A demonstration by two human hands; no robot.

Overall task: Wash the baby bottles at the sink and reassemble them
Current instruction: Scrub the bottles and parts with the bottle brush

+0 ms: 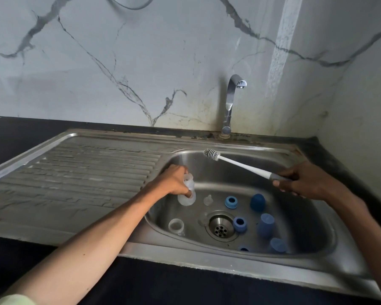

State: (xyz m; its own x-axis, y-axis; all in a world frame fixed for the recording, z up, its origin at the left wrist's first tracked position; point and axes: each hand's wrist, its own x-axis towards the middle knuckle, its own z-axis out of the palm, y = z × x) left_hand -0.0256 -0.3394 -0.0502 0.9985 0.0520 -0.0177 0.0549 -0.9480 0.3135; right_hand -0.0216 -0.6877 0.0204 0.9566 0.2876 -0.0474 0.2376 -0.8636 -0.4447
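My left hand (pixel 174 180) grips a clear baby bottle (pixel 187 192) at the left side of the steel sink bowl (pixel 295 216). My right hand (pixel 304 181) holds a white bottle brush (pixel 240 165) by its grey handle, bristle head (pixel 211 154) raised over the back of the bowl. On the bowl floor lie a second clear bottle (pixel 176 225), a clear teat (pixel 208 199), two blue collar rings (pixel 231 202) (pixel 239 224), and blue caps (pixel 257 201) (pixel 266 224) (pixel 277 245). Another blue piece (pixel 243 248) sits at the front.
The chrome tap (pixel 230 106) stands behind the bowl with no water running. The drain (pixel 220 226) is in the bowl's middle. A ribbed steel draining board (pixel 86 177) stretches to the left. A black counter (pixel 20 133) surrounds the sink, and marbled walls rise behind and to the right.
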